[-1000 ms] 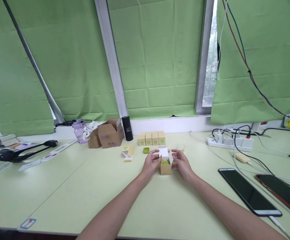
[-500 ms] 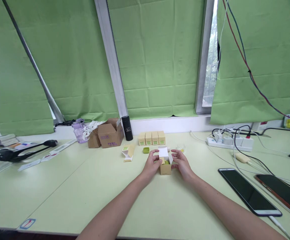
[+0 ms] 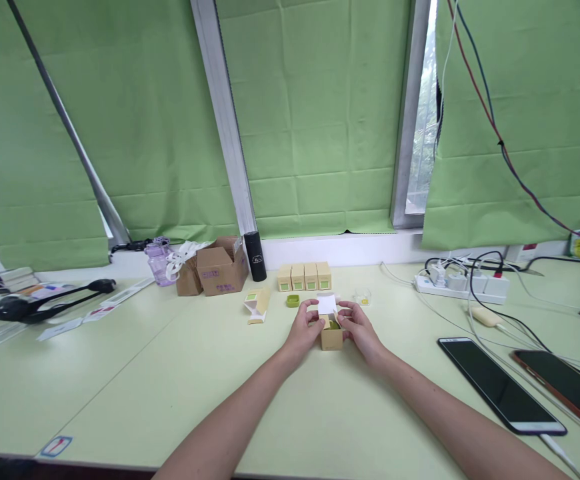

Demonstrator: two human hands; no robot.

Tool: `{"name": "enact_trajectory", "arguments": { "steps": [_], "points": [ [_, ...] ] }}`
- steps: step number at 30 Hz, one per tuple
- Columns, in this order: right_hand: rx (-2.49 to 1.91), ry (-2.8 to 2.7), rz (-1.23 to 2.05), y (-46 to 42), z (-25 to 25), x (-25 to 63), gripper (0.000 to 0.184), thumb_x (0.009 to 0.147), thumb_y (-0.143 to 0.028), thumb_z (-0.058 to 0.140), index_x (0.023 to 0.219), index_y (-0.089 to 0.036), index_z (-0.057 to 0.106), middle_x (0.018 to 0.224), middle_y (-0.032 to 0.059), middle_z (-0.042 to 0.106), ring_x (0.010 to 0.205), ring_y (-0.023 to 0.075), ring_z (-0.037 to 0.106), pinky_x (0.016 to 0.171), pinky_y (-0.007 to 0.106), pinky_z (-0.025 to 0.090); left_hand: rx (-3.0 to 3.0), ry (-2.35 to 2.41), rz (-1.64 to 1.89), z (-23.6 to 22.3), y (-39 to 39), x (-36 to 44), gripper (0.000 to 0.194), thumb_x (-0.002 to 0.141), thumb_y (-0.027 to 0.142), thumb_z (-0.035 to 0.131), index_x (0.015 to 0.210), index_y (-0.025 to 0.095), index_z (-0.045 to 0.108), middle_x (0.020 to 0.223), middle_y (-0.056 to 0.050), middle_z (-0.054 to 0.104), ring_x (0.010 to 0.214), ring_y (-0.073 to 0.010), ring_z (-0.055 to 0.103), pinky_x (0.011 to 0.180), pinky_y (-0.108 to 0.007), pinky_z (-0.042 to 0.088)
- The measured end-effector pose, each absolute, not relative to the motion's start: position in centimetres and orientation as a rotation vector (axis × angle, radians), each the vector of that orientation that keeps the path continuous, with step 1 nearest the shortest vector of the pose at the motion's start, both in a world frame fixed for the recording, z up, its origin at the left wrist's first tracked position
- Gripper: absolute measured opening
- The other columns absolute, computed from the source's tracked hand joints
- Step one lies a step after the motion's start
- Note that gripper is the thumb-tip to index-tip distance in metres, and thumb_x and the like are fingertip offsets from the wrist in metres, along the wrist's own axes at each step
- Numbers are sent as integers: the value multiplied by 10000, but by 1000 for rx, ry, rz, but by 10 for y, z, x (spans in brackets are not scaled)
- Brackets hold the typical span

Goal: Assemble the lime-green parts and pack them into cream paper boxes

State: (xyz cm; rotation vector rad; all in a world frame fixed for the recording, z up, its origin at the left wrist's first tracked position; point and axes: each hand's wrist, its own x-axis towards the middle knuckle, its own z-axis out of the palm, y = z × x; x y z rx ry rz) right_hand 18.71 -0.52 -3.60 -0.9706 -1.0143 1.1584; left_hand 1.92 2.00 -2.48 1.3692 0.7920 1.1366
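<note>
A small tan cardboard box [image 3: 332, 341] stands on the table between my hands, its white-lined lid raised at the back. Something green [image 3: 333, 325] shows inside it. My left hand [image 3: 301, 331] grips the box's left side, thumb at the left flap. On the other side, my right hand [image 3: 360, 329] has its thumb and fingers closed at the right flap. Behind lie a small green container [image 3: 293, 301], a clear container with a bit of yellow [image 3: 363, 297], and an opened tan carton [image 3: 257, 306] on its side.
A row of several tan boxes [image 3: 304, 277] stands farther back. Behind left are a brown carton [image 3: 220, 270], a black cylinder [image 3: 255, 257] and a purple bottle [image 3: 160, 263]. A power strip [image 3: 463, 289], cables and a phone [image 3: 500, 383] lie right; black headphones [image 3: 53, 303] lie left.
My right hand has moved slightly inward, its thumb now at the box's right flap, which has tipped inward. My left hand keeps its place on the box.
</note>
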Motion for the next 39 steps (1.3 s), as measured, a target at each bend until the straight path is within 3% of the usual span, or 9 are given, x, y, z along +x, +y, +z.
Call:
{"name": "enact_trajectory", "arguments": {
  "steps": [22, 39],
  "points": [
    [-1070, -1129, 1160, -1, -38, 188, 595, 654, -434, 735, 1189, -269, 533, 1012, 20, 527, 872, 203, 576, 576, 271, 488, 1438, 814, 1173, -18, 11, 19, 515, 804, 192, 726, 1219, 260, 429, 1128, -80, 735, 1021, -212, 686, 876, -348, 512],
    [-1047, -1113, 1126, -2, -39, 187, 547, 666, -431, 749, 1155, -259, 576, 974, 26, 561, 844, 217, 604, 556, 289, 501, 1543, 832, 1211, -20, 16, 20, 268, 791, 268, 738, 973, 212, 548, 989, -53, 701, 1001, -212, 656, 818, -298, 492]
  ]
}}
